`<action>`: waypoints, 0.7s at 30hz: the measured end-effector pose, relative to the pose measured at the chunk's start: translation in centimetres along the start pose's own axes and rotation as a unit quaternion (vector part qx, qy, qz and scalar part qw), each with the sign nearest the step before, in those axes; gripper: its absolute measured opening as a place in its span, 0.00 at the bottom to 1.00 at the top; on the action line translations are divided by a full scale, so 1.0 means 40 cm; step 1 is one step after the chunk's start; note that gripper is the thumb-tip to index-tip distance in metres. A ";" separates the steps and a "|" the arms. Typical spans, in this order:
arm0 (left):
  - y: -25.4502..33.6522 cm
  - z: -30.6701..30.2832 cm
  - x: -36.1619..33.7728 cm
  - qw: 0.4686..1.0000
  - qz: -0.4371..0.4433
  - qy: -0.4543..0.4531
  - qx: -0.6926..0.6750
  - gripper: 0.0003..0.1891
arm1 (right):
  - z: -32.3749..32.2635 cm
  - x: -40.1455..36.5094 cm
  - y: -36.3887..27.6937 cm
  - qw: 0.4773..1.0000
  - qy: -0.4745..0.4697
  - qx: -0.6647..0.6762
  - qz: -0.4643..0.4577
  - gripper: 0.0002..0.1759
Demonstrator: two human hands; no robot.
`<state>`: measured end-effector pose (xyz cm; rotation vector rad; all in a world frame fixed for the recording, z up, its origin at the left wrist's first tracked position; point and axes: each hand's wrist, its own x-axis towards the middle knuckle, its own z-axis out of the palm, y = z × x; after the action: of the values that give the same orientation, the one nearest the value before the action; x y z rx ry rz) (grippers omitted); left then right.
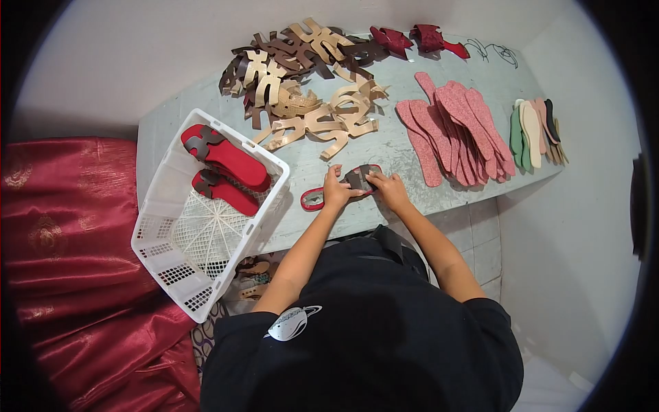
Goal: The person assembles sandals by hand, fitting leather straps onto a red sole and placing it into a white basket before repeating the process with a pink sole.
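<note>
On the table in front of me lies a red-edged sandal sole (313,200) with a greyish patch on its bare end. A dark brown strap (356,180) lies across the other end. My left hand (336,191) grips the sandal near its middle, its thumb reaching along the strap's lower edge. At the right end, the fingers of my right hand (389,190) are closed on the strap and the sole's edge. Parts of the sole are hidden under both hands and the strap.
To the left stands a white plastic basket (277,162) holding red sandals (237,166) with dark straps. Cut straps (319,123) are heaped at the back. Pink soles (456,130), coloured soles (528,134), maroon strap pieces (427,39) and thin dark cords (504,53) lie rightward.
</note>
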<state>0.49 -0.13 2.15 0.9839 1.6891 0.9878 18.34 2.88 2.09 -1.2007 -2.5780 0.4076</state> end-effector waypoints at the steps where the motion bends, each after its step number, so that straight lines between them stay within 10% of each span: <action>1: -0.006 0.004 0.008 0.999 0.016 0.008 0.032 0.47 | 0.000 -0.001 0.000 1.000 -0.001 -0.006 0.000 0.28; 21: -0.023 0.011 0.034 0.979 -0.002 0.043 0.198 0.38 | 0.010 -0.008 0.008 0.999 0.024 -0.029 -0.020 0.26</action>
<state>0.39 0.85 0.77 1.2043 2.0068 0.7122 18.62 2.79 1.55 -1.1616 -2.5849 0.2942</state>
